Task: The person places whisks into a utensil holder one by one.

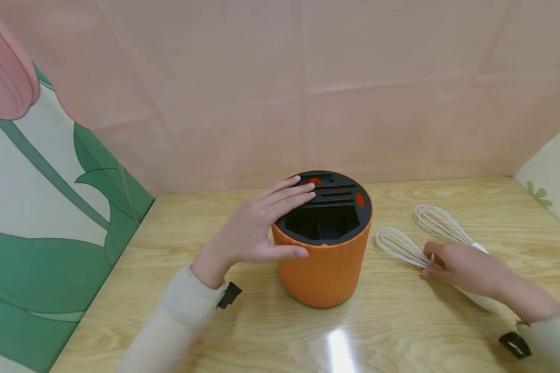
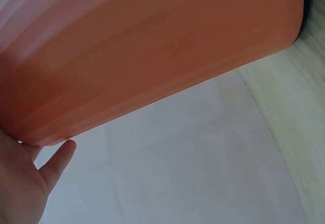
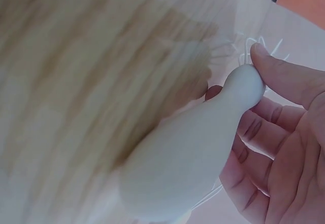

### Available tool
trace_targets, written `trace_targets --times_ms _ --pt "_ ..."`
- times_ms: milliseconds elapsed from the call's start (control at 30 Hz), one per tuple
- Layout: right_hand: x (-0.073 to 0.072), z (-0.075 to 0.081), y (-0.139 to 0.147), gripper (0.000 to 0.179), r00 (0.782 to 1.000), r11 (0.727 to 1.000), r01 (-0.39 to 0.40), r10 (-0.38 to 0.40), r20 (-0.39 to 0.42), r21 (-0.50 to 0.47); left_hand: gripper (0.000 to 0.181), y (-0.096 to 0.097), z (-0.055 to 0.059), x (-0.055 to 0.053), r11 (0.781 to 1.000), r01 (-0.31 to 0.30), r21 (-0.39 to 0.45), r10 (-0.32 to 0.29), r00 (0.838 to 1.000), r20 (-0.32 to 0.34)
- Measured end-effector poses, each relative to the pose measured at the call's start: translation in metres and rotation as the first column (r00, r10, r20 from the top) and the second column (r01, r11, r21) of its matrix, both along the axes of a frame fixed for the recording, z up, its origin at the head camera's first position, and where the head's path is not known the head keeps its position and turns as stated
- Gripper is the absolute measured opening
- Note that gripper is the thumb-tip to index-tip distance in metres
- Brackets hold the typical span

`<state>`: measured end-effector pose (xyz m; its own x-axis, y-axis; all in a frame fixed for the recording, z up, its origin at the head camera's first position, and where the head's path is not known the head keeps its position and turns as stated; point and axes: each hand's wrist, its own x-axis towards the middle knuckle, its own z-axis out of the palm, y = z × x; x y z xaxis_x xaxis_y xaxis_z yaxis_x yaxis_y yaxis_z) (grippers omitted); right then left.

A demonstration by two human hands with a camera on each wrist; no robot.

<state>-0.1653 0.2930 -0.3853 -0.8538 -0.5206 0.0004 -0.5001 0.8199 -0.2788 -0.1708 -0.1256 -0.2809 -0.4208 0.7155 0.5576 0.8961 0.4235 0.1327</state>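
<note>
An orange utensil holder (image 1: 319,277) stands upright on the table, its black slotted top (image 1: 365,220) facing up. My left hand (image 1: 254,223) rests on it, straight fingers lying across the top and the thumb along the upper side. The left wrist view has the holder's ribbed orange wall (image 2: 167,46) filling much of the frame. My right hand (image 1: 471,269) pinches a white whisk (image 3: 177,158) at the neck, thumb on one side and fingers beneath. Its bulb-shaped handle lies close over the wood, and its wire loops point toward the holder.
A second white whisk (image 1: 480,247) lies just beyond the right hand, wires toward the back. The wood-grain table (image 1: 261,336) meets a pink backdrop (image 1: 242,103) behind the holder. A panel with a printed tulip and green leaves (image 1: 93,197) borders the left side.
</note>
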Motion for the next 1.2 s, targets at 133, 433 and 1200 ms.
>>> trace_targets --times_ms 133,433,1200 --pt "0.000 -0.001 0.000 0.024 1.000 1.000 -0.006 0.006 0.016 -0.020 0.087 0.001 -0.002 -0.002 0.999 0.027 0.022 -0.027 1.000 -0.006" --pt "0.002 0.000 -0.001 0.019 1.000 0.997 0.006 -0.006 -0.005 -0.080 0.087 0.005 -0.008 -0.005 0.996 0.045 0.082 -0.042 0.998 -0.044" --pt "0.000 0.016 -0.007 0.022 0.994 0.980 -0.020 -0.001 -0.105 -0.200 0.084 0.007 -0.011 -0.010 0.984 0.084 0.156 -0.071 0.994 -0.085"
